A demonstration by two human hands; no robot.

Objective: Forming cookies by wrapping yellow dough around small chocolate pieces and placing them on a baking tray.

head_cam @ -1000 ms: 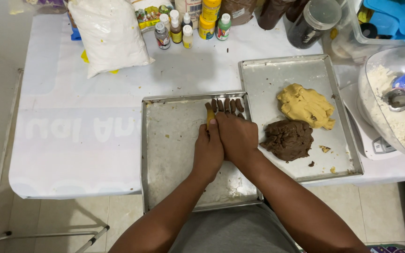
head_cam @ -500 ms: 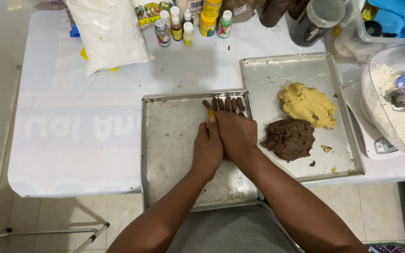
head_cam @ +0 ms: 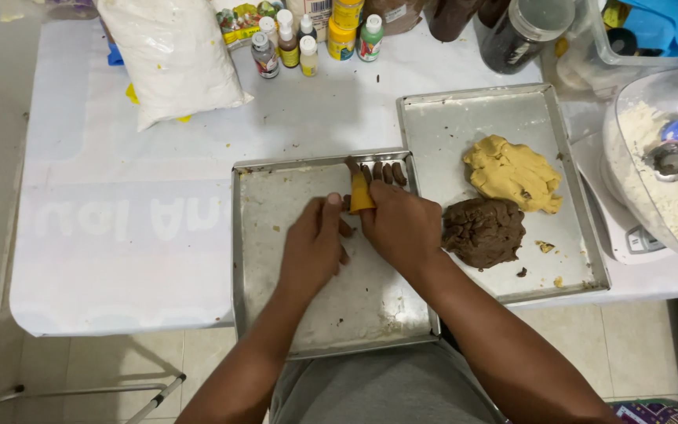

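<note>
A square metal baking tray (head_cam: pixel 268 259) lies on the table in front of me, dusted with flour. Along its far edge sit several small brown dough pieces (head_cam: pixel 386 171) in a row. My right hand (head_cam: pixel 398 224) is shut on a small yellow dough piece (head_cam: pixel 360 191) with a brown end, just below that row. My left hand (head_cam: pixel 315 247) rests next to it over the tray, fingers curled and thumb out, touching the right hand's side.
A second metal tray (head_cam: pixel 449 126) to the right holds a yellow dough lump (head_cam: pixel 512 173) and a brown dough lump (head_cam: pixel 482 232). A clear bowl of flour with a spoon (head_cam: pixel 672 161) stands at right. A white flour bag (head_cam: pixel 174 55) and small colouring bottles (head_cam: pixel 308 35) sit at the back.
My hands have drawn slightly apart; the left hand slid left and the yellow dough piece now shows in the right hand's fingers.
</note>
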